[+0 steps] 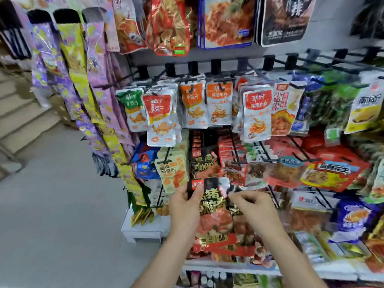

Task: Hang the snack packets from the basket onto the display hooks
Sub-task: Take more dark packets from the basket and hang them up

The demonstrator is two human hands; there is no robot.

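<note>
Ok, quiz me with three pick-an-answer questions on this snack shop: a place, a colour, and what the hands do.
1. Where is the black packet? A on the floor; B in front of the rack, below the white-and-orange packets; C on the stairs.
2. What colour tops the leftmost packet in that row? A green; B blue; C black.
3. The hands are: A both empty; B in pockets; C both holding the black packet.
Answers: B, it is held low before the rack; A, its top band is green; C, the left hand grips its upper corner, the right hand pinches its top edge.
</note>
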